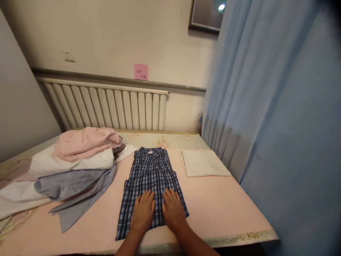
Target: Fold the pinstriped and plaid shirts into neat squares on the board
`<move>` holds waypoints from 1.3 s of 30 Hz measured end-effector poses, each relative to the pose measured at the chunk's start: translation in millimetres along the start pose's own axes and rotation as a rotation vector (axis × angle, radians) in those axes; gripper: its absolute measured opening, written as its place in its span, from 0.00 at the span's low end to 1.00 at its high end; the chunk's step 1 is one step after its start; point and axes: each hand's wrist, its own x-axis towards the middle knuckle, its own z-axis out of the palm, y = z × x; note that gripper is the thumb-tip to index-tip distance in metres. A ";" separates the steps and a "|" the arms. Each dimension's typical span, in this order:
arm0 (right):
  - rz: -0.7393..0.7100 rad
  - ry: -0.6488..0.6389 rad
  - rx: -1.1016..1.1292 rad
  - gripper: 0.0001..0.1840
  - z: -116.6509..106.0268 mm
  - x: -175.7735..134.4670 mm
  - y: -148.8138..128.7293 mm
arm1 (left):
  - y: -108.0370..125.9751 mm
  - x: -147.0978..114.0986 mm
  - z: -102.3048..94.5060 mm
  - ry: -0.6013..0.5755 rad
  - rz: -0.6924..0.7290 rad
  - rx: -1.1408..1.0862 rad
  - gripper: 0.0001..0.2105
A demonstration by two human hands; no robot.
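A blue plaid shirt [150, 179] lies partly folded in front of me, its collar at the far end and its lower part doubled up over the body. My left hand [143, 210] rests flat on the near left half of the folded cloth, fingers stretched out. Beside it, my right hand [173, 209] lies flat on the near right half, fingers also extended. Both palms press on the fabric and neither grips it. A strip of plaid shows between the two hands.
Left of the shirt is a loose heap of clothes with a pink garment [87, 142] on top and a grey-blue garment [74, 183] below. A folded cream striped cloth [204, 163] lies right. A blue curtain [239, 89] hangs along the right; a radiator [114, 106] stands behind.
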 end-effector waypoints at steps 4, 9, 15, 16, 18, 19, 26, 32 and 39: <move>-0.006 0.024 0.002 0.22 1.6 -1.0 0.6 | -0.9 -0.2 1.5 0.011 -0.002 -0.003 0.19; -0.004 0.033 0.040 0.22 0.9 -1.1 0.2 | -0.5 0.3 0.7 0.006 0.003 -0.002 0.19; -0.001 0.025 0.012 0.22 1.4 -0.4 0.1 | -0.6 -0.1 0.0 0.007 0.005 -0.009 0.19; 0.000 0.025 0.010 0.22 1.5 -0.3 0.2 | -0.7 -0.2 0.2 0.006 0.006 -0.009 0.19; 0.002 0.025 0.015 0.22 1.2 -0.2 0.1 | -0.9 -0.2 0.8 0.000 0.005 -0.009 0.19; 0.003 0.025 0.019 0.22 0.8 -0.1 0.0 | -0.9 -0.2 1.0 -0.002 0.003 -0.011 0.19; 0.002 0.013 0.005 0.22 -0.8 0.0 -0.7 | -0.5 -0.4 0.6 0.013 -0.008 -0.026 0.19; -0.009 0.016 -0.021 0.22 -0.7 0.0 -0.8 | 0.1 -0.2 -0.3 0.014 -0.007 -0.013 0.19; 0.005 0.005 -0.004 0.22 -2.5 0.4 -2.1 | -0.4 0.0 0.5 0.014 -0.010 -0.025 0.19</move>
